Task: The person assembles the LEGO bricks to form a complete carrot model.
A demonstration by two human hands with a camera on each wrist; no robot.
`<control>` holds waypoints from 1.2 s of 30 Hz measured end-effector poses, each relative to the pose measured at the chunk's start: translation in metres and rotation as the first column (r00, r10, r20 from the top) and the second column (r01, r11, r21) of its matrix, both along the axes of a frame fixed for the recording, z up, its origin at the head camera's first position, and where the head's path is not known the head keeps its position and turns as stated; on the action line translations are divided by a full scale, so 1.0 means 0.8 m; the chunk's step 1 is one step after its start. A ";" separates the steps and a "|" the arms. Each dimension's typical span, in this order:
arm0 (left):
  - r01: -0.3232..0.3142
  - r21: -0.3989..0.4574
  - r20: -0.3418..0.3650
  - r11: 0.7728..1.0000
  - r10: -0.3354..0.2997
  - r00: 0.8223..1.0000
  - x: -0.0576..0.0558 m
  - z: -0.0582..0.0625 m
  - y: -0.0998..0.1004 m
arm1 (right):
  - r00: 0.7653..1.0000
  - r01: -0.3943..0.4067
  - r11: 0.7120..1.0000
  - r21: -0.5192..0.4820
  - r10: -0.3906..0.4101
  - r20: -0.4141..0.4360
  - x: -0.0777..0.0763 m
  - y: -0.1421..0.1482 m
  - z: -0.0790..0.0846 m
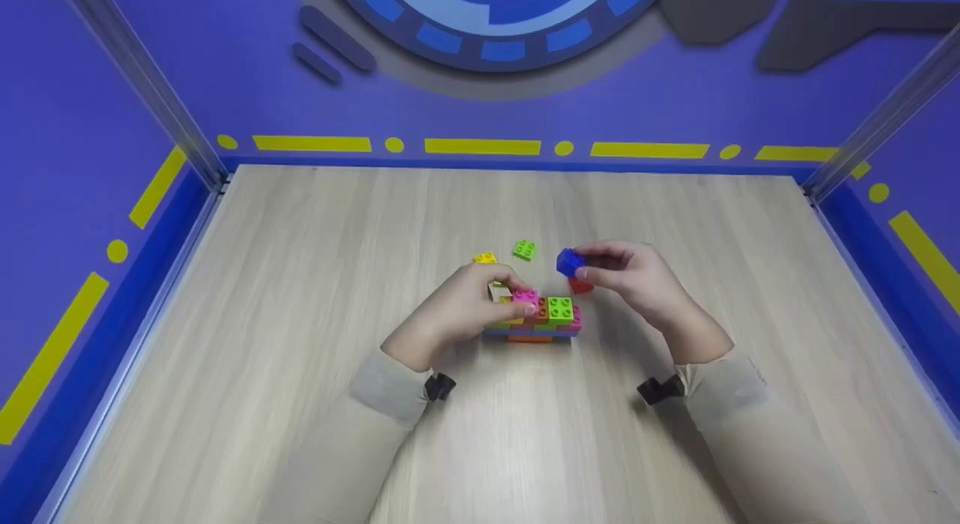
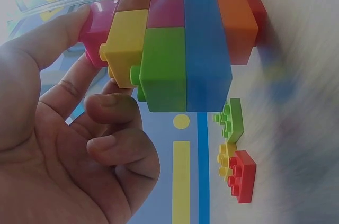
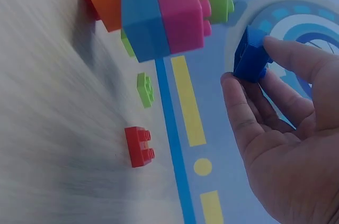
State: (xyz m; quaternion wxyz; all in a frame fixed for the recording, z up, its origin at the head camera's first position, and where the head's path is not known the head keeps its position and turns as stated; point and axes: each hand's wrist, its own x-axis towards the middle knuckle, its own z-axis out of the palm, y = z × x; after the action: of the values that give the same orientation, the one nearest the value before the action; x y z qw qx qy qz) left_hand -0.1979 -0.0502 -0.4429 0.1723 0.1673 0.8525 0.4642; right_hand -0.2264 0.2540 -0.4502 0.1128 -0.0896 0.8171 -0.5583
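Observation:
A stack of toy building bricks [image 1: 561, 329] stands on the table, wider in its upper layers than at its orange and red foot. My left hand [image 1: 466, 308] pinches the pink brick [image 2: 99, 29] on top of it between thumb and finger; its other fingers curl beside the stack. To the right and slightly beyond, my right hand [image 1: 641, 280] holds a blue brick [image 3: 251, 54] in the air between thumb and fingers, apart from the stack. Below that hand a red brick [image 3: 139, 147] lies on the table, partly covered in the head view.
Behind the stack lie a flat green brick [image 1: 524, 250] and a yellow brick [image 1: 485, 258]. In the left wrist view, another red brick [image 2: 242, 176] is beside the yellow one. Blue-purple panels [image 1: 510, 118] border the wooden table [image 1: 315, 239] at the back and sides.

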 end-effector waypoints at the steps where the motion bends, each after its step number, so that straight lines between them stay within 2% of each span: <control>1: 0.000 0.002 0.002 1.000 0.000 1.000 0.000 0.000 0.000 | 1.000 -0.010 1.000 -0.009 0.010 -0.003 0.001 -0.001 -0.001; 19: 0.031 0.041 -0.023 0.999 -0.030 0.999 0.000 0.000 -0.002 | 0.985 -0.158 0.984 -0.086 0.151 -0.087 0.026 -0.016 -0.009; 28: 0.021 0.026 0.010 0.999 -0.021 1.000 -0.002 -0.001 -0.001 | 0.973 -0.194 0.981 -0.017 0.190 -0.129 0.033 -0.021 -0.010; 36: 0.024 0.012 0.002 1.000 -0.024 1.000 -0.003 -0.002 -0.001 | 0.959 -0.214 0.977 0.015 0.213 -0.188 0.034 -0.025 -0.013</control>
State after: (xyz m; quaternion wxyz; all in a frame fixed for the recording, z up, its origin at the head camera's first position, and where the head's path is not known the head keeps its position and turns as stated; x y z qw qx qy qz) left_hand -0.2001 -0.0513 -0.4447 0.1777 0.1780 0.8476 0.4673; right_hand -0.1990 0.2340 -0.4606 0.0941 -0.2301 0.8081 -0.5341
